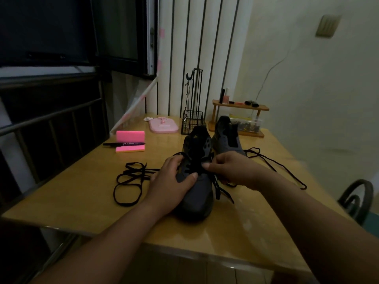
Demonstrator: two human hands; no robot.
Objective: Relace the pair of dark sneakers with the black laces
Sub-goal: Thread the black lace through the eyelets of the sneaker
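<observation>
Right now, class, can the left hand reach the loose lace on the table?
Probably yes: the loose lace lies beside the left hand, nothing between, though it must release the near sneaker first.

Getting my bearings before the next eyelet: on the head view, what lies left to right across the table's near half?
Loose black lace → left hand → near sneaker → right hand → trailing black lace.

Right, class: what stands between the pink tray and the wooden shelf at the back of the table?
A black wire basket stands between the pink tray and the wooden shelf, shown in the head view.
</observation>
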